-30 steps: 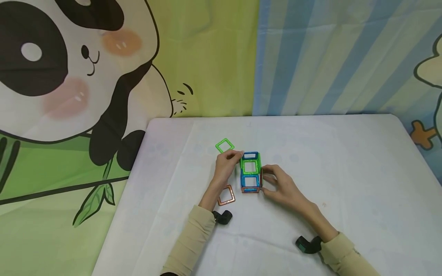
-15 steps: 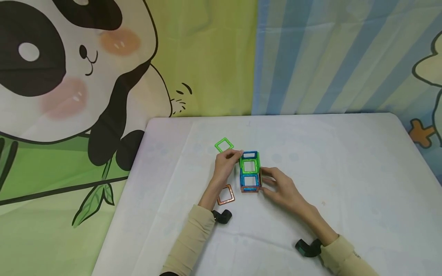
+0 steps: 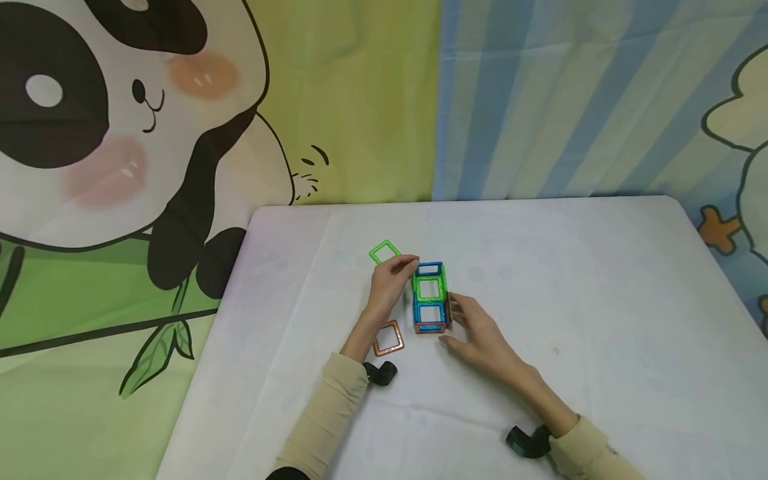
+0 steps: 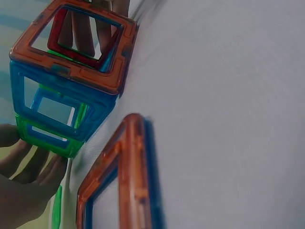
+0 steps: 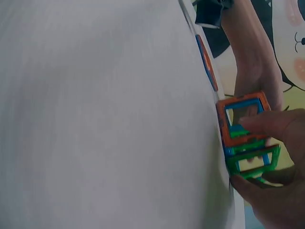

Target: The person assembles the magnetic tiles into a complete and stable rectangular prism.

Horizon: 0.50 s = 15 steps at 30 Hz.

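A box-shaped build of magnetic tiles (image 3: 430, 303) in blue, green and orange lies on the white table. My left hand (image 3: 387, 283) holds its far left corner, with bent fingers on the green tiles in the left wrist view. At the build's right side is my right hand (image 3: 480, 333), its fingers beside an orange tile (image 5: 222, 119). The head view shows its thumb low, just off the near end. The right wrist view shows thumb and fingers spread around the side tiles. The near end carries an orange tile (image 4: 71, 74).
A loose orange square tile (image 3: 389, 339) lies left of the build, near my left wrist. A loose green square tile (image 3: 384, 251) lies beyond my left hand. The white table (image 3: 570, 267) meets a patterned cloth backdrop (image 3: 354, 100) at its far edge.
My right thumb has come away from the build's near right edge and moved slightly left. My left hand keeps its place at the far left corner. The whole head view shifted a little.
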Available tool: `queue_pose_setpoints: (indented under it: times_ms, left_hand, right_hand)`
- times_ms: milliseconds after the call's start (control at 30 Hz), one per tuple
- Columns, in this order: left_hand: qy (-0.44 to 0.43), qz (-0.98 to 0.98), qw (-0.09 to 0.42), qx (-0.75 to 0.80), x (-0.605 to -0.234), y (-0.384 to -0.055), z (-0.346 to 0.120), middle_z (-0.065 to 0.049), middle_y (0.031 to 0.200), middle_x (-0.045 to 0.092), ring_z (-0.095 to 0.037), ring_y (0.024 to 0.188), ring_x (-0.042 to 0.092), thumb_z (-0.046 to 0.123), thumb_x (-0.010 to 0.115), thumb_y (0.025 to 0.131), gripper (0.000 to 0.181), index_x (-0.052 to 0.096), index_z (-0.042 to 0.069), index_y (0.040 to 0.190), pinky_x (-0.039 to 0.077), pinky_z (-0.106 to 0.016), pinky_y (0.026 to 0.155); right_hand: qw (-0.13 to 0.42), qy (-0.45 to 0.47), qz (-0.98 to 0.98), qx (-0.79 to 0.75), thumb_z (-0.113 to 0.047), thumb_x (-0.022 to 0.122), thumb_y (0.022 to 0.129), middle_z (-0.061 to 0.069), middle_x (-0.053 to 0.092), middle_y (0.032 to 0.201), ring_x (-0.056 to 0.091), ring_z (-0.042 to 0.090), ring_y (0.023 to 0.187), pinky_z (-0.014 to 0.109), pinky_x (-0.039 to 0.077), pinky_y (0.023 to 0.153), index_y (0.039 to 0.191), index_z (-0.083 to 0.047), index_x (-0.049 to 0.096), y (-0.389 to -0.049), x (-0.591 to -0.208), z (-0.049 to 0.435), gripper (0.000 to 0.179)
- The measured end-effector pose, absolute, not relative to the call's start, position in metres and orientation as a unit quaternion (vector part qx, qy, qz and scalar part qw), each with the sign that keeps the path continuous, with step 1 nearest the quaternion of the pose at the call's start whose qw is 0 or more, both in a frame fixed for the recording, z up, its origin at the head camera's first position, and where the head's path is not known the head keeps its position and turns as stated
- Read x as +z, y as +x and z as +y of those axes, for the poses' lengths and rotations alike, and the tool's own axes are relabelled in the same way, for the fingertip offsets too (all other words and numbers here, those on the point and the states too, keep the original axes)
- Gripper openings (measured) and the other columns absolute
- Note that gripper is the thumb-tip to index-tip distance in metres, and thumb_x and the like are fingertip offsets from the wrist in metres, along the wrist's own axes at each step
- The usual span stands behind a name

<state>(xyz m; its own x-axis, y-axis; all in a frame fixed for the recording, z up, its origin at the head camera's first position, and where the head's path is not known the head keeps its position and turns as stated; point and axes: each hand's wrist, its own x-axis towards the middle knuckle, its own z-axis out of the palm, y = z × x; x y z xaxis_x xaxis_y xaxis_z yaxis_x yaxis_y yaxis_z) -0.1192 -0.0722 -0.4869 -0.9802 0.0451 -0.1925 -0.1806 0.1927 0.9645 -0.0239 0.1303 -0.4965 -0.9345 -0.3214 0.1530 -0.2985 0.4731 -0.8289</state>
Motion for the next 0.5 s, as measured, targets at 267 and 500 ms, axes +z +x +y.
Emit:
queue_pose_setpoints:
  times_ms: [267,500]
  left_hand:
    - [-0.028,0.766,0.105,0.633,-0.487,-0.1205,-0.0756,-0.004,0.121,0.073,-0.02,0.111,0.066,0.032,0.064,0.103,0.028,0.076,0.014,0.121,0.051,-0.041,0.101]
    - [-0.018,0.777,0.099,0.621,-0.4866,-0.1202,-0.0792,-0.004,0.118,0.073,-0.018,0.107,0.066,0.033,0.065,0.103,0.028,0.077,0.014,0.119,0.051,-0.039,0.098]
  right_hand:
    - [-0.013,-0.144,0.872,-0.467,0.005,0.076,0.085,0.026,0.055,0.138,0.064,0.037,0.12,0.043,0.055,0.099,0.145,0.008,0.043,-0.0216,-0.4967,0.1191,0.069]
    - [-0.033,-0.149,0.88,-0.45,0.005,0.075,0.085,0.026,0.058,0.134,0.067,0.038,0.115,0.044,0.057,0.095,0.145,0.009,0.044,-0.0212,-0.497,0.1218,0.067]
